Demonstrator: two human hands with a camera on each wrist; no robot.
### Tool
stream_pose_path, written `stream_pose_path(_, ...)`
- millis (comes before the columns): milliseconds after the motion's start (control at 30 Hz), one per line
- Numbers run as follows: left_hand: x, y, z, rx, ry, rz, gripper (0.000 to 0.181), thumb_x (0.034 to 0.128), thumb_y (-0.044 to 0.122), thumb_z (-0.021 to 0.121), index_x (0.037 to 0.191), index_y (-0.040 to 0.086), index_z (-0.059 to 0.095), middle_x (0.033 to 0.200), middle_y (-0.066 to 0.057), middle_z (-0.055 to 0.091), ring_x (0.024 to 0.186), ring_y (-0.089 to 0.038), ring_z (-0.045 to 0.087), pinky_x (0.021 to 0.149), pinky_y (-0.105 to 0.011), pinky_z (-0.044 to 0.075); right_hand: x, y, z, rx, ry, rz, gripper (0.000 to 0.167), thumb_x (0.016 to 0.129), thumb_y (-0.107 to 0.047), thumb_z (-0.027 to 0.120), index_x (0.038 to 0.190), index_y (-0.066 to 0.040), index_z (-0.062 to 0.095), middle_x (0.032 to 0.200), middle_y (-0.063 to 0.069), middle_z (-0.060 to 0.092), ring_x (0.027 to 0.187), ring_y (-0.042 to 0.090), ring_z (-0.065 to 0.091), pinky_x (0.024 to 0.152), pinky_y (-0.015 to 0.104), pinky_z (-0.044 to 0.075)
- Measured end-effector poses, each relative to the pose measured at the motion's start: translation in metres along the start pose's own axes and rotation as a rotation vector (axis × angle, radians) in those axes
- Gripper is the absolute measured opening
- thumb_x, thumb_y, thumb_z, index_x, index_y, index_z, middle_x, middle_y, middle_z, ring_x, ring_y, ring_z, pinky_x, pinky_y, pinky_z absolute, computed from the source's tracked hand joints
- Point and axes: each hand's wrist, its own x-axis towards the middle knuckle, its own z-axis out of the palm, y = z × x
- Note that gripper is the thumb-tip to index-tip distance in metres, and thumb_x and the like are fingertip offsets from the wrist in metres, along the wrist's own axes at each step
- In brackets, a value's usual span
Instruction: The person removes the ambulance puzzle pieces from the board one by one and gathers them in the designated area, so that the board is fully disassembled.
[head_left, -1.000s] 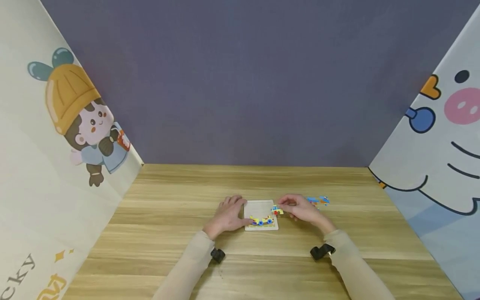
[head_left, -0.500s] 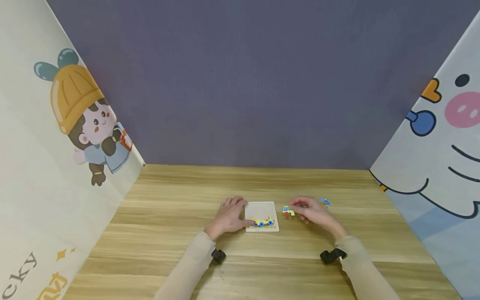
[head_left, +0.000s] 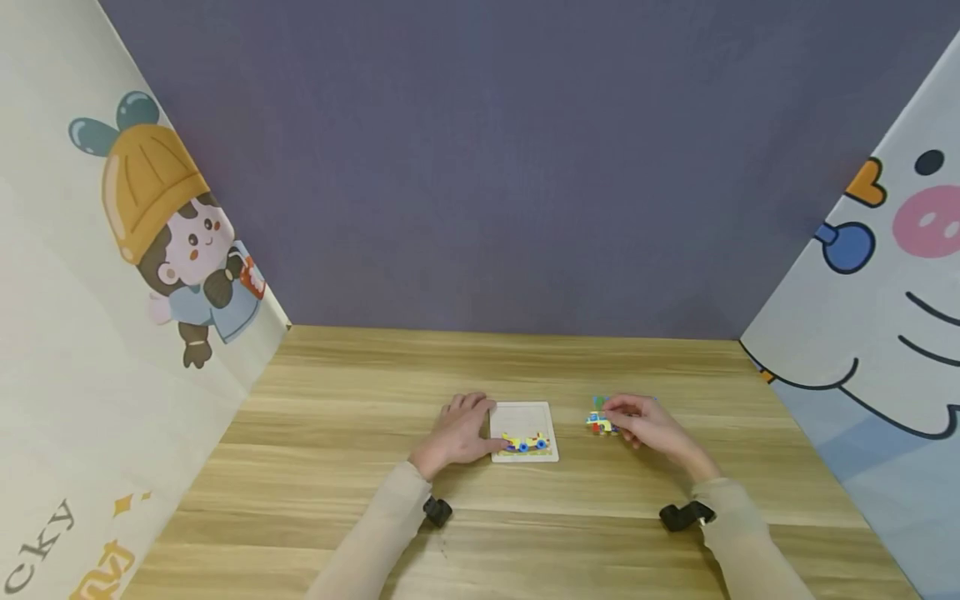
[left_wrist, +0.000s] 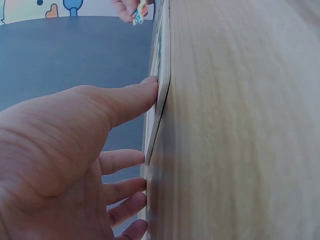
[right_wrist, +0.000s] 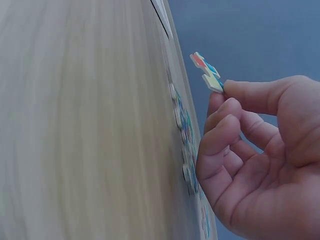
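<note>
A square, pale puzzle tray (head_left: 519, 415) lies on the wooden table, with yellow, blue-wheeled puzzle pieces (head_left: 534, 442) along its near side. My left hand (head_left: 459, 428) rests at the tray's left side. In the left wrist view its straight thumb (left_wrist: 135, 100) presses on the tray, with the other fingers beside the edge. Right of the tray, my right hand (head_left: 651, 425) pinches a small yellow, red and blue puzzle piece (right_wrist: 210, 75) between thumb and forefinger, raised off the table. Loose puzzle pieces (right_wrist: 187, 130) lie below that hand, partly hidden by it in the head view.
A grey-blue panel (head_left: 480, 167) closes off the table's back edge. Printed cartoon walls stand at the left (head_left: 45, 333) and right (head_left: 900, 333). Bare wood table (head_left: 540, 533) shows between the two forearms.
My right hand has carried the puzzle piece rightward, from the tray's right edge to over the loose pieces. My left hand stays on the tray.
</note>
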Motion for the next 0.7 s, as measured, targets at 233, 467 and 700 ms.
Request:
stream_pose_path(233, 0.000, -0.001, 0.000, -0.015, 0.004, 0.003, 0.075, 0.0966, 0.050, 0.076, 0.155, 0.008, 0.052, 0.166, -0.017, 0.042, 0.153, -0.041, 0.035, 0.125, -0.063, 0.030, -0.009, 0.006, -0.013, 0.013, 0.035, 0.018, 0.040, 0.109, -0.023, 0.062, 0.136, 0.007, 0.059, 0.092, 0.007, 0.062, 0.067, 0.010, 0.053, 0.057, 0.026, 0.050)
stream_pose_path(467, 0.001, -0.004, 0.002, 0.000, 0.009, 0.015, 0.075, 0.0969, 0.048, 0.076, 0.155, 0.007, 0.051, 0.165, -0.019, 0.042, 0.152, -0.042, 0.035, 0.124, -0.064, 0.030, -0.015, 0.013, -0.029, -0.004, 0.088, 0.034, 0.041, 0.110, -0.023, 0.061, 0.136, 0.009, 0.060, 0.077, 0.002, 0.054, 0.063, 0.010, 0.049, 0.055, 0.027, 0.049)
stream_pose_path(700, 0.000, -0.003, 0.001, -0.001, 0.004, 0.020, 0.075, 0.0971, 0.049, 0.075, 0.155, 0.007, 0.052, 0.165, -0.018, 0.042, 0.152, -0.042, 0.036, 0.124, -0.063, 0.031, -0.023, 0.021, -0.041, -0.019, 0.139, 0.060, 0.045, 0.109, -0.023, 0.061, 0.140, 0.010, 0.057, 0.078, 0.002, 0.054, 0.063, 0.010, 0.049, 0.055, 0.027, 0.049)
